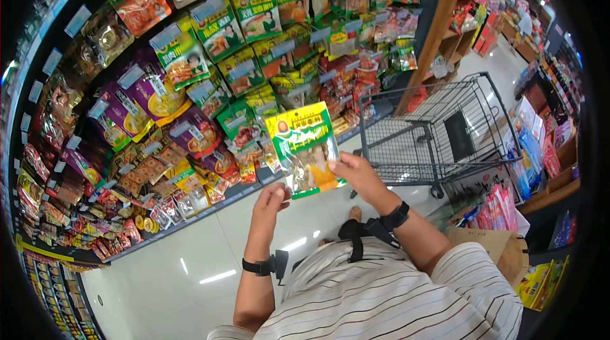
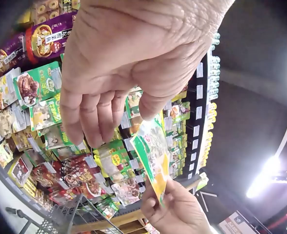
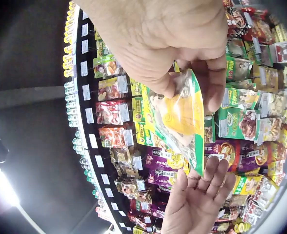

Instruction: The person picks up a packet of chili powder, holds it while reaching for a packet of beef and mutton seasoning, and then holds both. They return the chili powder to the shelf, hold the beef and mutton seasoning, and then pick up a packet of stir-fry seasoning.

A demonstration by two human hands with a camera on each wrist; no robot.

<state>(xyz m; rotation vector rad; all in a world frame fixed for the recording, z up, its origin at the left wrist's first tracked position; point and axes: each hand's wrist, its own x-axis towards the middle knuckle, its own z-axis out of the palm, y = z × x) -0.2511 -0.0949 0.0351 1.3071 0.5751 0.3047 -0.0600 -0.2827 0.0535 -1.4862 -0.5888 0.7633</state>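
Note:
My right hand [image 1: 363, 179] pinches a green and yellow snack packet [image 1: 306, 153] by its right side, thumb on the front and fingers behind. The packet is tilted in front of the shelves, its printed front and a clear part showing the food inside. In the right wrist view the thumb presses the packet [image 3: 177, 119] near an orange patch. My left hand [image 1: 268, 205] is at the packet's lower left corner. Its fingers are loosely extended in the left wrist view, with the thumb tip overlapping the packet's edge [image 2: 153, 146]; nothing is gripped in that palm.
Hanging snack packets [image 1: 222, 29] fill the shelf ahead, with purple packs [image 1: 152, 92] at left. A wire shopping cart [image 1: 438, 130] stands at right beside a wooden shelf end [image 1: 432, 35]. Pink packages [image 1: 499, 210] and a cardboard box [image 1: 502, 248] are near my right elbow. Shiny floor [image 1: 190, 264] lies below.

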